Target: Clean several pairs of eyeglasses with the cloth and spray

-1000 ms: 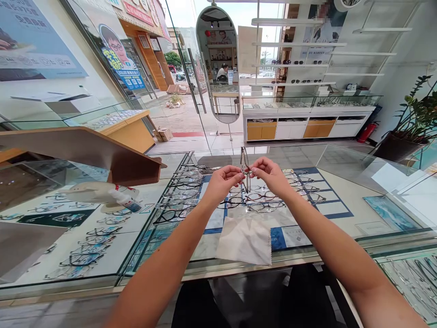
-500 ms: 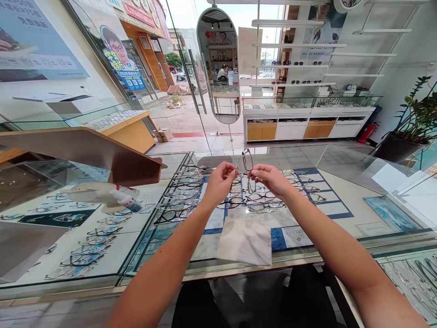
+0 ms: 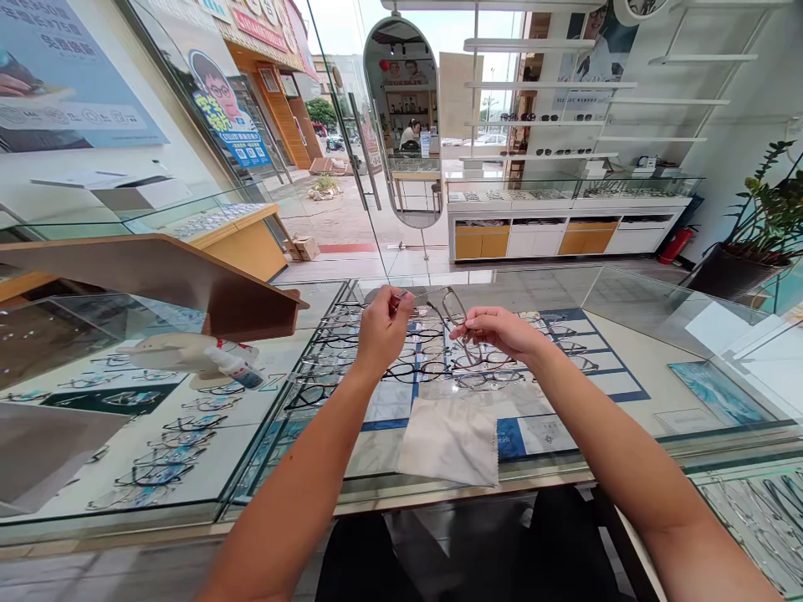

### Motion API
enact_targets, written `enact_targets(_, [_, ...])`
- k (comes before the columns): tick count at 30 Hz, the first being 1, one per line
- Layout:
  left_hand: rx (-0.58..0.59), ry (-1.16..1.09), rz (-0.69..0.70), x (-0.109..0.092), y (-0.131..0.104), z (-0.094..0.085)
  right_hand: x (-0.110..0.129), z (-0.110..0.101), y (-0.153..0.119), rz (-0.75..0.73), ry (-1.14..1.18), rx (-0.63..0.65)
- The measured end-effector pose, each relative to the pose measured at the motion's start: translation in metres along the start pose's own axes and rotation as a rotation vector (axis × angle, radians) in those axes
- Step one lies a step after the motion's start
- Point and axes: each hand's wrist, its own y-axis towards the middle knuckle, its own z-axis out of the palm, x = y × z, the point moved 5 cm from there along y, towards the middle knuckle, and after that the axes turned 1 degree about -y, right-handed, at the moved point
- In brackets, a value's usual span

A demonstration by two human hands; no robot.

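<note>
The beige cloth (image 3: 448,443) lies on a glass display counter (image 3: 370,460), just behind its front edge (image 3: 439,499); glass extends well rightward, an oval mirror (image 3: 403,125) far beyond. Past the cloth, left hand (image 3: 384,330) and right hand (image 3: 498,330), fingers pinched, hold eyeglasses (image 3: 454,308) raised between them, hands farther apart than half a second ago.

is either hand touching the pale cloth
No, the pale cloth lies on the glass counter, apart from the left hand and right hand, which hold a pair of glasses.
</note>
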Motion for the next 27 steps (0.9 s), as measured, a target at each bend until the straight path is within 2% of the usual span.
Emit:
enact_targets(6, [-0.066,-0.042,0.046,-0.001,0.0,-0.002,0.004,0.002,-0.005,0.037,0.162,0.057])
enact_targets(10, [-0.299,0.026,0.155,-0.011,-0.006,-0.013,0.012,0.002,-0.008,-0.002,0.221,0.046])
enact_targets(12, [-0.343,0.095,0.274,-0.023,-0.011,-0.014,0.015,0.001,-0.008,-0.037,0.262,0.037])
enact_targets(13, [-0.284,0.119,0.343,-0.03,-0.014,-0.009,0.016,0.001,-0.009,-0.058,0.282,0.034])
enact_targets(17, [0.215,0.19,0.548,-0.05,-0.029,0.027,0.021,0.0,-0.011,-0.135,0.337,0.025])
enact_targets(19, [0.324,0.229,0.571,-0.052,-0.034,0.039,0.024,0.001,-0.012,-0.164,0.353,0.009])
enact_targets(21, [0.316,0.234,0.552,-0.05,-0.035,0.042,0.026,0.001,-0.012,-0.19,0.362,-0.026])
enact_targets(27, [0.154,0.181,0.447,-0.045,-0.029,0.032,0.023,-0.005,-0.009,-0.27,0.344,-0.185])
